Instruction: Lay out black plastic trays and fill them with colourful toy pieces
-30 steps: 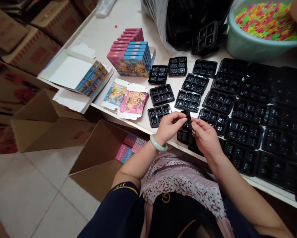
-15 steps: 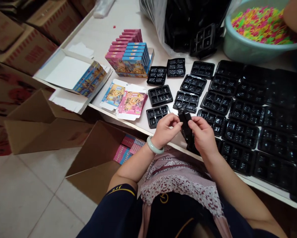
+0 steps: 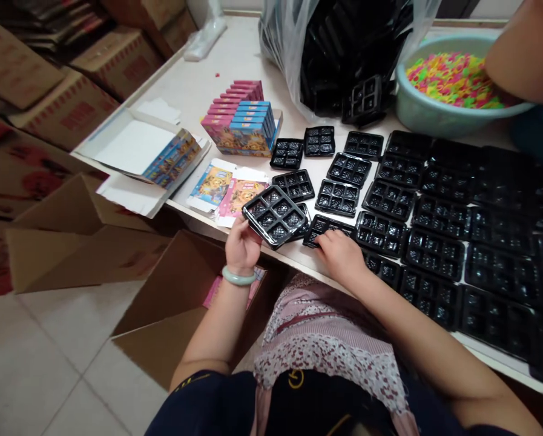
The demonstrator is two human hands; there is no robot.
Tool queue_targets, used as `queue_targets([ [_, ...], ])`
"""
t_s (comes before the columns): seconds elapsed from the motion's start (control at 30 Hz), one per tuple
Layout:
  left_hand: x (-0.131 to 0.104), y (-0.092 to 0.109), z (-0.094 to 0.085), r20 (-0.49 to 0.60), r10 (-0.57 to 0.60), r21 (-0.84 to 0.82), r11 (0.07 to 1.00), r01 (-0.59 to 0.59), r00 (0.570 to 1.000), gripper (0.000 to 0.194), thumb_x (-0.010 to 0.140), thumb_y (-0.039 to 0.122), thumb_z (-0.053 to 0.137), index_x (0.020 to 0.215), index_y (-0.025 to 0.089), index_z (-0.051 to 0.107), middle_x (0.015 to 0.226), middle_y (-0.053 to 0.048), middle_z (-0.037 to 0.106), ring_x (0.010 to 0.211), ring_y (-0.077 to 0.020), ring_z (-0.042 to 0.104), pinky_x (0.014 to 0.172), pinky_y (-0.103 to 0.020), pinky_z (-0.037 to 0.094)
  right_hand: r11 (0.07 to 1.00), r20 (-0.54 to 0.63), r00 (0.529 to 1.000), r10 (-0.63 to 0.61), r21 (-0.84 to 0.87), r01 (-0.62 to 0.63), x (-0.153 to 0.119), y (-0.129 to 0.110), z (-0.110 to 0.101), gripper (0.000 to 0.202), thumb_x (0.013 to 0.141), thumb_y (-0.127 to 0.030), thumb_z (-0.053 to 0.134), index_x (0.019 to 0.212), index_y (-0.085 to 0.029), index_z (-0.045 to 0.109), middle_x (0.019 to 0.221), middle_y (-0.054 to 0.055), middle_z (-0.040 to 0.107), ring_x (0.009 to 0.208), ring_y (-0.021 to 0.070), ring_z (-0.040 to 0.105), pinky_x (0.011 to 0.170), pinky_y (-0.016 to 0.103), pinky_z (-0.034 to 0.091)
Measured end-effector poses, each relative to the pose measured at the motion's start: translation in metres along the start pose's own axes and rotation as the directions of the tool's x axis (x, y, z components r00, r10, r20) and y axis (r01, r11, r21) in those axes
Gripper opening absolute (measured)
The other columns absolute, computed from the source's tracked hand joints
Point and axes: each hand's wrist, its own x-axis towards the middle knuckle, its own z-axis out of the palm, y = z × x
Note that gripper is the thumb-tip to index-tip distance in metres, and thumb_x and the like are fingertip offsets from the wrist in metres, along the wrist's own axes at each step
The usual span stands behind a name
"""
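Observation:
My left hand (image 3: 243, 247), a pale green bangle on its wrist, grips one corner of a black plastic tray (image 3: 275, 213) with several square compartments. That tray is tilted over the table's front edge and partly covers another black tray beneath it. To the right, my right hand (image 3: 341, 254) has its fingers curled on the edge of a second black plastic tray (image 3: 328, 226), which lies on the table; the fingertips are partly hidden. Flat pink cartons (image 3: 240, 195) and blue cartons (image 3: 210, 183) lie just beyond my left hand.
Rows of black trays (image 3: 436, 254) cover the table's right side. Behind them stand a plastic bag of trays (image 3: 293, 54) and a basin (image 3: 457, 118) of small coloured pieces. Small boxes (image 3: 253, 124) stand upright at the back left. An open cardboard box (image 3: 162, 297) sits below the edge.
My hands have moved apart from the dark trays they held together. The left went left with one tray; the right is now on another at the table. The view has shifted slightly.

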Motion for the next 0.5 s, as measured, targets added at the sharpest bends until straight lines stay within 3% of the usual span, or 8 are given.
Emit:
queue_targets([
  [0.1, -0.003, -0.006, -0.002, 0.015, 0.031, 0.041, 0.999, -0.031, 0.999, 0.013, 0.074, 0.025, 0.062, 0.085, 0.020, 0.060, 0.081, 0.001, 0.066, 0.072, -0.0105, 0.062, 0.070, -0.023, 0.053, 1.000, 0.004, 1.000, -0.004, 0.016, 0.004, 0.008, 0.005, 0.007, 0.021, 0.086, -0.012, 0.053, 0.100, -0.017, 0.067, 0.095, 0.013, 0.064, 0.092, 0.0263, 0.057, 0.077, 0.038, 0.048],
  [0.2, -0.013, -0.014, -0.002, 0.042, -0.008, 0.082, 0.997, 0.005, 0.999, 0.016, 0.072, 0.028, 0.068, 0.083, 0.019, 0.060, 0.078, 0.000, 0.065, 0.069, -0.0109, 0.062, 0.067, -0.024, 0.054, 0.939, -0.087, 0.996, 0.027, 0.344, 0.004, 0.002, 0.012, 0.003, 0.021, 0.088, -0.020, 0.054, 0.106, -0.019, 0.064, 0.104, 0.012, 0.065, 0.101, 0.0264, 0.057, 0.088, 0.043, 0.048],
  [0.23, -0.017, -0.019, -0.001, 0.061, -0.035, 0.088, 0.996, 0.029, 0.998, 0.018, 0.071, 0.029, 0.070, 0.083, 0.019, 0.061, 0.079, 0.000, 0.065, 0.070, -0.0118, 0.062, 0.068, -0.026, 0.055, 0.854, -0.098, 0.992, 0.083, 0.519, -0.020, -0.001, 0.013, 0.002, 0.021, 0.089, -0.027, 0.053, 0.107, -0.021, 0.062, 0.105, 0.011, 0.065, 0.102, 0.0253, 0.058, 0.088, 0.043, 0.049],
  [0.3, -0.027, -0.029, 0.003, 0.123, -0.071, 0.119, 0.991, 0.057, 0.990, 0.024, 0.070, 0.031, 0.074, 0.088, 0.020, 0.063, 0.084, -0.001, 0.067, 0.075, -0.0141, 0.064, 0.073, -0.031, 0.056, 0.552, -0.012, 0.973, 0.229, 0.826, -0.119, -0.007, 0.013, 0.002, 0.030, 0.088, -0.041, 0.053, 0.112, -0.023, 0.057, 0.106, 0.008, 0.065, 0.097, 0.0215, 0.062, 0.079, 0.039, 0.054],
  [0.37, -0.035, -0.039, 0.007, 0.208, -0.046, 0.197, 0.980, 0.004, 0.977, 0.029, 0.071, 0.032, 0.075, 0.096, 0.021, 0.066, 0.093, -0.002, 0.068, 0.084, -0.0161, 0.064, 0.081, -0.035, 0.055, 0.226, 0.143, 0.929, 0.341, 0.947, -0.229, -0.010, 0.012, 0.005, 0.041, 0.082, -0.049, 0.059, 0.113, -0.024, 0.053, 0.101, 0.005, 0.065, 0.084, 0.0167, 0.063, 0.066, 0.031, 0.055],
  [0.4, -0.037, -0.042, 0.008, 0.261, -0.013, 0.253, 0.966, -0.056, 0.965, 0.031, 0.072, 0.033, 0.075, 0.099, 0.022, 0.067, 0.097, -0.003, 0.068, 0.090, -0.0170, 0.064, 0.086, -0.036, 0.053, 0.113, 0.200, 0.907, 0.371, 0.960, -0.258, -0.009, 0.011, 0.006, 0.045, 0.077, -0.050, 0.063, 0.112, -0.024, 0.052, 0.098, 0.003, 0.064, 0.078, 0.0144, 0.062, 0.061, 0.028, 0.054],
  [0.5, -0.037, -0.037, 0.009, 0.484, 0.060, 0.415, 0.863, -0.289, 0.873, 0.026, 0.079, 0.034, 0.071, 0.099, 0.019, 0.068, 0.109, -0.008, 0.066, 0.102, -0.0201, 0.062, 0.096, -0.037, 0.048, -0.029, 0.247, 0.870, 0.426, 0.965, -0.260, -0.005, 0.012, 0.007, 0.046, 0.071, -0.045, 0.067, 0.108, -0.024, 0.050, 0.087, -0.002, 0.061, 0.067, 0.0095, 0.057, 0.053, 0.021, 0.050],
])
